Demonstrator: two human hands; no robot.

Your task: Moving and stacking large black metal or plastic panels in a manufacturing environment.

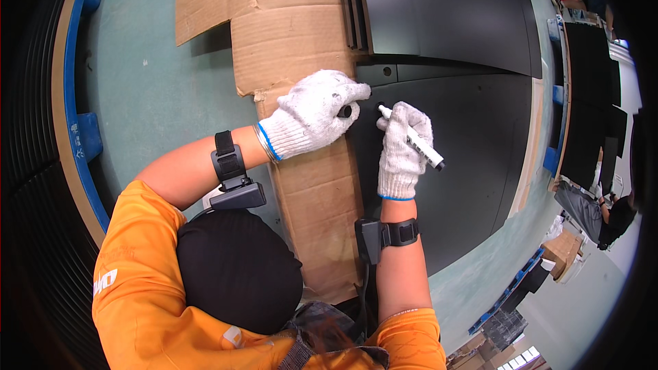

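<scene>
My right hand (403,147), in a white knit glove, grips a white marker (419,144) with a black end. The marker slants over a dark grey flat panel (459,157), its other end near the panel's left edge. Just left of it, my gloved left hand (315,109) is closed, thumb and index finger curled around a small black cylindrical piece (345,111). What that piece is, I cannot make out. Its index fingertip reaches the panel edge, and the hand lies over brown cardboard (295,48).
More dark panels (445,7) are stacked at the far side, overlapping the marked-off panel. Blue pallets (86,127) stand at the left and right across a green floor (151,75). At the far right, a person (617,219) is beside other dark panels.
</scene>
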